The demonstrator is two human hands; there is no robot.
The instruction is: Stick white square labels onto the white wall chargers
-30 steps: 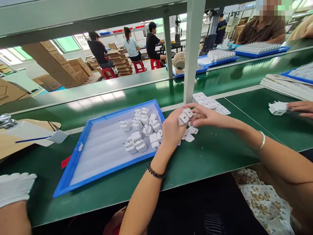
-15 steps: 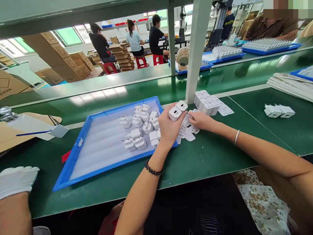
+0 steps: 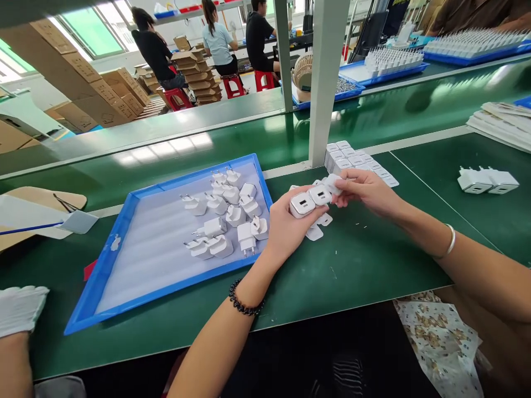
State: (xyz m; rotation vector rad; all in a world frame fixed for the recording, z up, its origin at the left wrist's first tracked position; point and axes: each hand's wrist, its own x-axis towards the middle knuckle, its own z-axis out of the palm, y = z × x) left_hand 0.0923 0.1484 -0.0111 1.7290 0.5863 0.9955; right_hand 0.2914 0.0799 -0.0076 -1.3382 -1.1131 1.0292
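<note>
My left hand (image 3: 286, 224) is closed around two white plug chargers (image 3: 309, 200), held side by side with their port faces up, just right of the blue tray (image 3: 124, 232). My right hand (image 3: 367, 190) pinches a small white sticker piece (image 3: 334, 183) against the right charger. Several more white chargers (image 3: 226, 215) lie loose in the tray's right half. A few white sticker pieces (image 3: 317, 226) lie on the green mat under my hands.
A stack of white label sheets (image 3: 357, 160) sits by the grey post (image 3: 326, 83). Two joined chargers (image 3: 487, 180) lie far right. A co-worker's white-gloved hand (image 3: 19, 309) rests at lower left. Cardboard and a brush (image 3: 37, 213) lie at left. Other workers sit behind.
My right hand rose from the stickers on the mat to the chargers with a sticker in its pinch. The left hand dropped slightly toward me with both chargers.
</note>
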